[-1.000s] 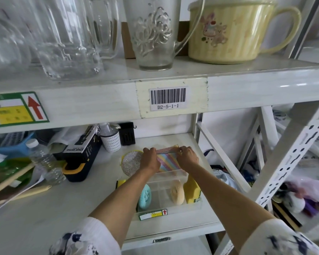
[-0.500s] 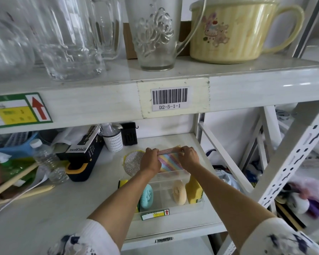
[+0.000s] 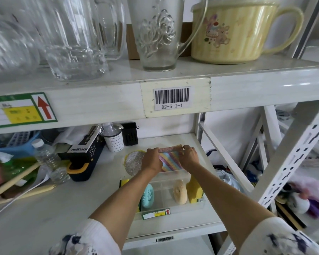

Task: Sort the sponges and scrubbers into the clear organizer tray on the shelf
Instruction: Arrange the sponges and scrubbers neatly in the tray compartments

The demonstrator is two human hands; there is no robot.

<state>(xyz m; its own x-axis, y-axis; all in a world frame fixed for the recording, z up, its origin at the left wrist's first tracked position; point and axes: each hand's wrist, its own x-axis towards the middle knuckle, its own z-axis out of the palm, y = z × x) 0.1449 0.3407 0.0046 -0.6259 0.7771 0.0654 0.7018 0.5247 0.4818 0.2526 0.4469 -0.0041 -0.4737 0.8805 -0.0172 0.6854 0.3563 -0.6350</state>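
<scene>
Rainbow-striped scrub cloth (image 3: 170,161) — pinched by left hand (image 3: 152,160), right hand (image 3: 190,157).

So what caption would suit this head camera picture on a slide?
Both hands, left hand and right hand, hold a rainbow-striped scrubbing cloth above the clear organizer tray.

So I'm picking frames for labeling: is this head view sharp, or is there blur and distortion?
Head view: the hands and striped sponge are sharp; glassware at upper left is smeared; the wide-angle lens bends the shelf edge; lighting is soft, without hard shadows.
</scene>
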